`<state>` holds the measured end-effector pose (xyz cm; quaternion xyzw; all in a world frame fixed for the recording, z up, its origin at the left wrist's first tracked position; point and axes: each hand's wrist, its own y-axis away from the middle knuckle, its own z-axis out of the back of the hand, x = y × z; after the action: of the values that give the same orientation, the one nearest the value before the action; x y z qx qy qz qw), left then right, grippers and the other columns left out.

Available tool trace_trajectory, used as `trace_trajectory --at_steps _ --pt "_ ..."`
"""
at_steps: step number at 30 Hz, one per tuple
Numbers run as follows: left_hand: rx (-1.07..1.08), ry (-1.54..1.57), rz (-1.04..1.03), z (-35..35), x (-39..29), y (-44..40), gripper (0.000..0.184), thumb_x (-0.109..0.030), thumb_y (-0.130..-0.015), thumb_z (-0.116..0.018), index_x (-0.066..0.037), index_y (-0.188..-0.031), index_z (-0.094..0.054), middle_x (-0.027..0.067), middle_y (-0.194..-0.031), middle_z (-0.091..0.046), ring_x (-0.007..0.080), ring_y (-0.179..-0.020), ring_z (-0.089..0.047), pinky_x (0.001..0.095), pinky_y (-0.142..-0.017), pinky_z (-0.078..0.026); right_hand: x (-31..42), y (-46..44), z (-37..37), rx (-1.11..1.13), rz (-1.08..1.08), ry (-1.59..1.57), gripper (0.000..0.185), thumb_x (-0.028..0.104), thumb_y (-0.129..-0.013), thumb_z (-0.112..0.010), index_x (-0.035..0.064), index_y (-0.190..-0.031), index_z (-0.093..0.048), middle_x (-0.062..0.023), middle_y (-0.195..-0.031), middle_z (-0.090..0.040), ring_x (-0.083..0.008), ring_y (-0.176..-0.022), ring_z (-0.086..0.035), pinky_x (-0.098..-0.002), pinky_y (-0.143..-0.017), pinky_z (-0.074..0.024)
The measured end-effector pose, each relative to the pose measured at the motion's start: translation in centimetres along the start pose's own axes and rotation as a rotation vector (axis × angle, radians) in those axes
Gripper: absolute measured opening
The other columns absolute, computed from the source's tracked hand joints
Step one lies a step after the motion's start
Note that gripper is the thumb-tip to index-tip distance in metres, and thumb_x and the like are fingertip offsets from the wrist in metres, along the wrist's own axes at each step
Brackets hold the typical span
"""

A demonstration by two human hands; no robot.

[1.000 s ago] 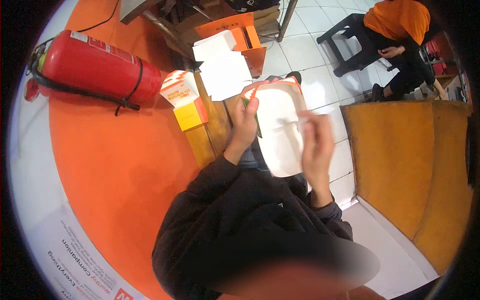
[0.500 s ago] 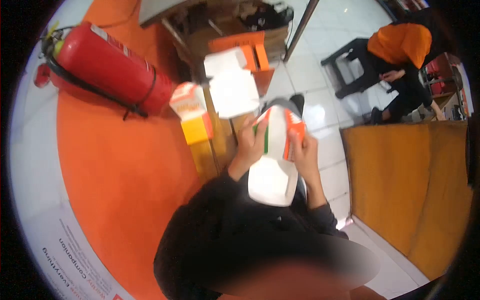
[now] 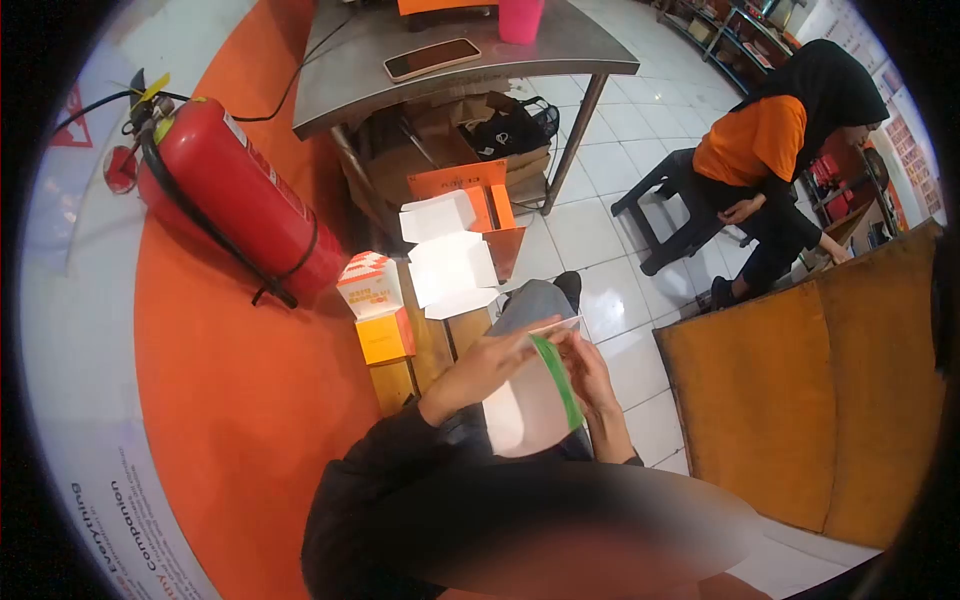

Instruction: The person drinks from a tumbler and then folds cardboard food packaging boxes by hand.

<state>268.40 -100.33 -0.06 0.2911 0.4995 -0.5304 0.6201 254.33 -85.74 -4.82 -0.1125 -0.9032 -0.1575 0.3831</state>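
Observation:
In my lap, over my legs, is a cardboard food box (image 3: pixel 530 405) with a white inside and a green strip along one side. My left hand (image 3: pixel 488 368) lies over its upper left part, the fingers reaching to the top flap. From the right, my right hand (image 3: pixel 590 375) grips the same box near the flap, some of its fingers hidden behind the card. On the bench beyond my left hand are an opened white box (image 3: pixel 452 272), a yellow-orange box (image 3: pixel 385 336) and a red-and-white patterned box (image 3: pixel 369 284).
A red fire extinguisher (image 3: pixel 235 195) stands by the orange wall at left. Ahead, a steel table (image 3: pixel 570 45) bears a phone (image 3: pixel 432 60) and a pink cup (image 3: pixel 520 20). An orange carton (image 3: pixel 507 245) stands beneath. A person (image 3: pixel 765 150) sits on a black stool (image 3: pixel 665 215), beside a wooden panel (image 3: pixel 780 390).
The box has turned and folded between my hands, its white inside and green strip now facing me. Both hands have shifted toward its top flap. The view has tilted up, showing more of the steel table.

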Motion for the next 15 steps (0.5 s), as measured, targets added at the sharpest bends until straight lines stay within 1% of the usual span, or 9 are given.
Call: trace_trajectory --at_steps 1,2,4,6,8,10,12,14,15 --pt "-0.034 -0.028 0.122 0.5 -0.4 0.6 0.044 -0.019 -0.097 -0.049 -0.01 -0.14 -0.045 0.0161 -0.137 -0.051 0.0302 -0.122 -0.053 0.0376 -0.102 -0.04 -0.2 0.1 0.3 0.058 0.033 -0.066 0.032 0.022 -0.095 -0.059 0.002 -0.119 -0.053 -0.0088 -0.12 -0.054 -0.0168 -0.103 -0.056 -0.0289 -0.086 -0.0486" --pt "-0.068 -0.05 0.249 0.9 -0.9 1.3 0.041 -0.017 -0.099 -0.046 -0.009 -0.139 -0.045 0.0172 -0.132 -0.054 0.0285 -0.119 -0.056 0.0353 -0.1 -0.042 -0.5 -0.1 -0.1 -0.032 0.139 0.139 0.032 0.017 -0.093 -0.061 0.0026 -0.121 -0.051 -0.0089 -0.121 -0.053 -0.0172 -0.105 -0.056 -0.0292 -0.087 -0.0484" --pt "-0.249 0.002 0.266 0.5 -0.5 2.1 0.036 -0.015 -0.1 -0.044 -0.005 -0.134 -0.049 0.0195 -0.125 -0.059 0.0265 -0.113 -0.06 0.0335 -0.094 -0.045 -1.4 -1.1 -1.6 -0.204 0.343 0.553 0.039 0.006 -0.089 -0.065 0.0037 -0.124 -0.047 -0.009 -0.121 -0.053 -0.0181 -0.109 -0.055 -0.0299 -0.089 -0.0481" --pt "-0.555 0.141 0.06 -0.1 1.2 2.5 0.033 -0.017 -0.099 -0.048 -0.001 -0.127 -0.054 0.0218 -0.117 -0.061 0.0259 -0.105 -0.062 0.0348 -0.088 -0.048 -1.8 -1.6 -2.2 -0.166 0.341 0.75 0.048 -0.001 -0.085 -0.065 0.0038 -0.127 -0.044 -0.0094 -0.123 -0.053 -0.0182 -0.114 -0.053 -0.0284 -0.088 -0.049" --pt "-0.498 0.144 0.265 0.0 1.4 3.7 0.034 -0.017 -0.1 -0.045 0.0 -0.129 -0.053 0.0189 -0.121 -0.061 0.0234 -0.112 -0.058 0.0326 -0.094 -0.044 -3.2 -1.9 -2.2 -0.056 0.226 0.746 0.046 -0.002 -0.087 -0.063 -0.0005 -0.128 -0.043 -0.0126 -0.125 -0.056 -0.0202 -0.114 -0.055 -0.0267 -0.085 -0.0506" --pt "-0.498 0.173 0.257 0.1 2.5 5.1 0.039 -0.022 -0.101 -0.044 0.001 -0.132 -0.05 0.0166 -0.125 -0.06 0.0218 -0.116 -0.055 0.0313 -0.098 -0.042 -5.5 -2.7 -0.6 -0.059 0.108 0.61 0.043 -0.002 -0.088 -0.062 -0.0036 -0.127 -0.043 -0.0152 -0.121 -0.06 -0.0217 -0.107 -0.06 -0.0288 -0.082 -0.0533" --pt "-0.498 0.75 0.224 -0.2 8.5 7.1 0.049 -0.033 -0.101 -0.043 0.0 -0.138 -0.045 0.0179 -0.131 -0.055 0.0246 -0.119 -0.053 0.0358 -0.102 -0.04 -4.6 -3.7 -3.6 -0.076 -0.027 0.508 0.035 0.0 -0.091 -0.06 -0.0078 -0.122 -0.046 -0.0174 -0.109 -0.065 -0.0226 -0.091 -0.067 -0.0318 -0.076 -0.0586" --pt "-0.223 1.658 -0.19 2.6 11.7 8.3 0.072 -0.058 -0.099 -0.026 -0.002 -0.143 -0.037 0.0163 -0.144 -0.043 0.0254 -0.129 -0.044 0.0387 -0.108 -0.035 -4.6 -5.1 -2.0 0.004 -0.036 0.607 0.031 0.006 -0.093 -0.059 -0.0061 -0.119 -0.049 -0.0159 -0.108 -0.066 -0.0202 -0.087 -0.068 -0.0295 -0.076 -0.0581" --pt "-0.583 1.79 0.028 3.6 10.3 10.7 0.075 -0.061 -0.098 -0.02 -0.003 -0.142 -0.04 0.0167 -0.145 -0.041 0.0276 -0.13 -0.041 0.0424 -0.111 -0.031 -4.8 -5.8 -1.9 0.014 0.006 0.674 0.031 0.006 -0.093 -0.059 -0.0071 -0.119 -0.049 -0.017 -0.107 -0.066 -0.0216 -0.084 -0.069 -0.03 -0.074 -0.0593"
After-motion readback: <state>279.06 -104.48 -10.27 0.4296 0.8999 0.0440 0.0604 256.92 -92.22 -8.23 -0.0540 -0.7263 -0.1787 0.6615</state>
